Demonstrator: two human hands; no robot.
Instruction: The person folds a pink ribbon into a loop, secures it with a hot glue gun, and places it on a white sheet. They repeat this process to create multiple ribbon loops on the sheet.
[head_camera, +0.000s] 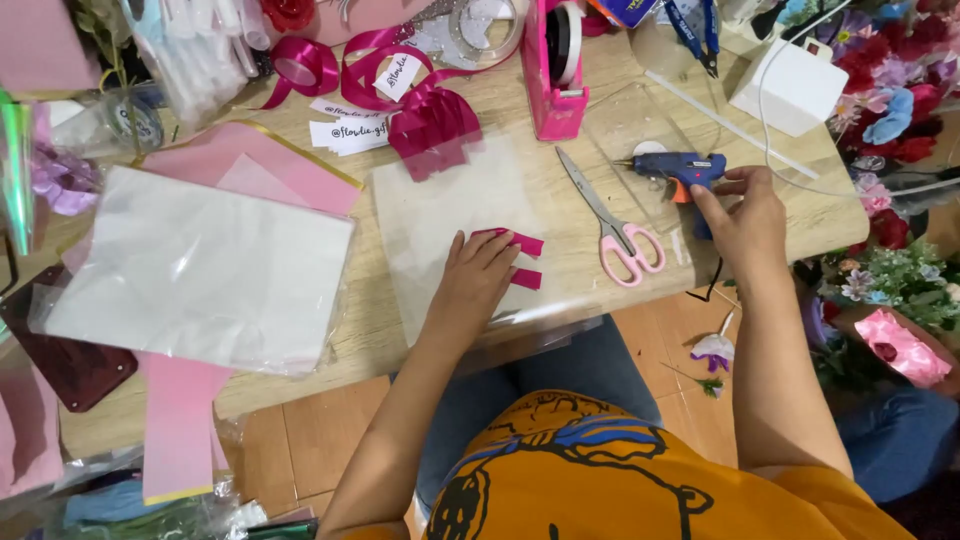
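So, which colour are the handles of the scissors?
The scissors' handles are pink, with plain metal blades; the head view shows this best.

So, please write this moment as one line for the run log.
left hand: pressing magenta ribbon pieces | right hand: on blue glue gun | pink scissors: lying between

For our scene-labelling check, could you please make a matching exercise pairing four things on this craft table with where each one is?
Things:
1. glue gun
2. scissors
3. ribbon strips
4. tape dispenser

Places:
a. under the left hand
b. at the table's far edge
c. touched by the right hand
d. flat between the two hands

Pairs: 1-c, 2-d, 3-a, 4-b
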